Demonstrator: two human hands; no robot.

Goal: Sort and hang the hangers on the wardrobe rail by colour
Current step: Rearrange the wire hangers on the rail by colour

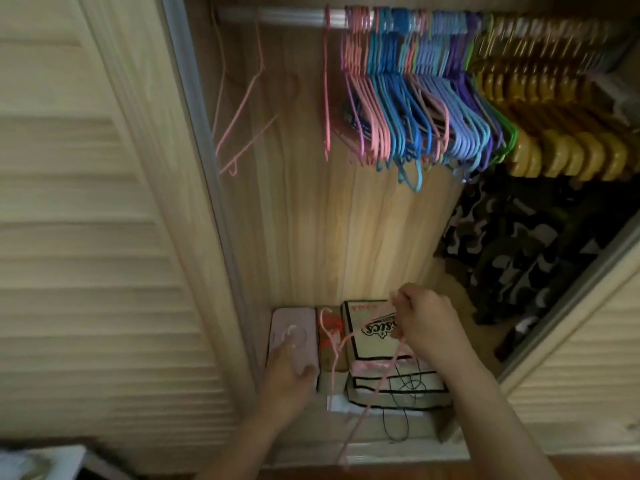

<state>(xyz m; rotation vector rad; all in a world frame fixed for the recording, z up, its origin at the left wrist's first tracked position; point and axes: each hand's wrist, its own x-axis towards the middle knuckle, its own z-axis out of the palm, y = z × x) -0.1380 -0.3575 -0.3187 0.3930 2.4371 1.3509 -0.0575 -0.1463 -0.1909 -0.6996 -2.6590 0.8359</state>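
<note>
While right hand (427, 322) pinches pink hanger (360, 393) well below rail (277, 16), left hand (289, 370) loosely spread; hook could snag black cord (403, 420) (tangle risk) on lift.

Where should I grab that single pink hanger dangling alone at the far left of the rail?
Probably by the neck just under the hook, coming from the front: the pink hanger hangs tilted, apart from the packed bunch, so fingers have clear room there.

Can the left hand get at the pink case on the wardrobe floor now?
Probably yes: the left hand already lies on the pink case, and nothing covers it.
</note>
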